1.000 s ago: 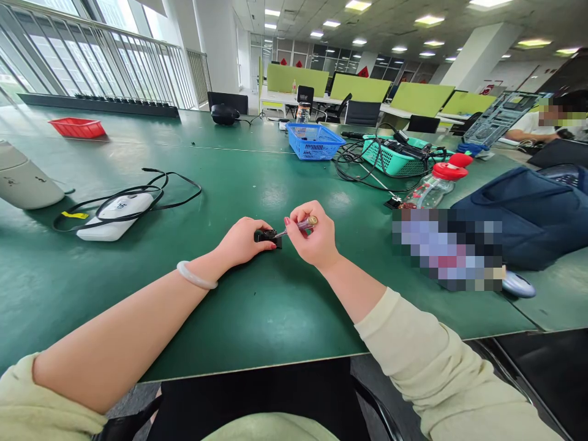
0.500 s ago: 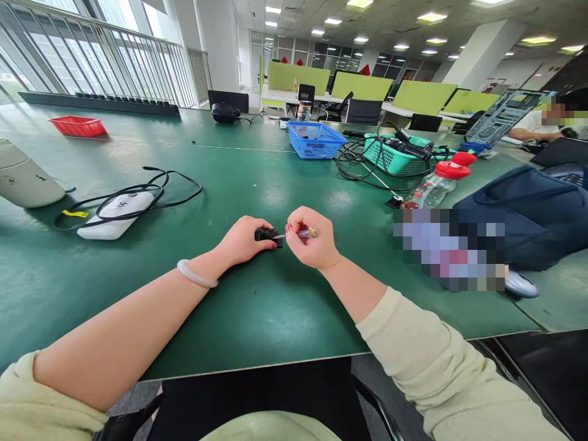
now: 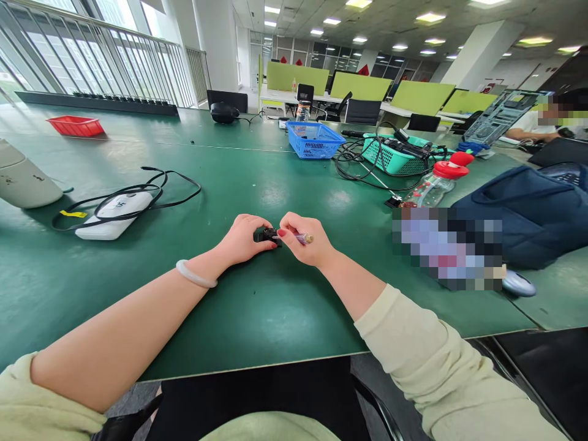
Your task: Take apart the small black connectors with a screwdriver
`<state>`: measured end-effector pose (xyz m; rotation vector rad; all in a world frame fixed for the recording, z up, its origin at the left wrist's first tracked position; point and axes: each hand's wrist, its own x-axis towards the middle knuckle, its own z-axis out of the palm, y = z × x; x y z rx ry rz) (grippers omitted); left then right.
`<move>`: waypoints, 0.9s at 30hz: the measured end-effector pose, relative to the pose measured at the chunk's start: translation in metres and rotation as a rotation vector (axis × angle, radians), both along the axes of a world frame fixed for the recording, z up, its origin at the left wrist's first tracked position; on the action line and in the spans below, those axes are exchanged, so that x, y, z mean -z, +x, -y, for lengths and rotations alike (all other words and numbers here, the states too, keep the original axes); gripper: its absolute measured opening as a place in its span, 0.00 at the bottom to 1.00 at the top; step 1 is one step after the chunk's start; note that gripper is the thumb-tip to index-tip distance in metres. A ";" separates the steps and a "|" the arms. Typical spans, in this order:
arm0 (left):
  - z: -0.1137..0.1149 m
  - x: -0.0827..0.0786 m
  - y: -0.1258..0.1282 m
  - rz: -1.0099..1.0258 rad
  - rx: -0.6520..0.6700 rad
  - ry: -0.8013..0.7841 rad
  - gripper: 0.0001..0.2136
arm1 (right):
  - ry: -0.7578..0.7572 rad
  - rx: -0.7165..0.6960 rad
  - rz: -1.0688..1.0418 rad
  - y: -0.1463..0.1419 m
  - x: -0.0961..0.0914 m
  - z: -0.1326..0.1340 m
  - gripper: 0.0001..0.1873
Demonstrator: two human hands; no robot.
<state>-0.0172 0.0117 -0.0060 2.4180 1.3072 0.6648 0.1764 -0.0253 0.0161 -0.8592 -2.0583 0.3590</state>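
My left hand (image 3: 242, 239), with a white bracelet at the wrist, grips a small black plastic-looking part (image 3: 266, 234) against the green table. What kind of part it is I cannot make out. In my right hand (image 3: 307, 237) is a screwdriver (image 3: 304, 238) with a slim, see-through purplish handle and a gold-coloured end. Its shaft points left to the black part, and the fingers sit close to that part. The tip is hidden, so contact cannot be told.
To the left lie a white power bank (image 3: 114, 215) with a black strap and a pale bottle (image 3: 22, 177). Farther back are a red tray (image 3: 77, 126), a blue basket (image 3: 316, 147) and a teal basket (image 3: 390, 160) with cables. A clear bottle (image 3: 429, 188) and dark bag (image 3: 528, 214) stand right.
My right hand has shifted slightly left with the screwdriver, closer to the black part, and its fingers now cover more of the shaft. My left hand keeps its hold.
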 end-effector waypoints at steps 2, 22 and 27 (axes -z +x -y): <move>0.000 0.001 0.000 -0.006 -0.026 0.002 0.17 | 0.054 -0.036 0.033 0.001 0.001 -0.002 0.25; 0.003 0.001 -0.001 -0.037 -0.033 0.013 0.20 | -0.142 0.170 -0.423 0.002 0.000 -0.007 0.19; 0.007 -0.004 -0.002 -0.030 -0.066 0.001 0.24 | -0.279 0.197 -0.563 0.003 0.006 -0.018 0.14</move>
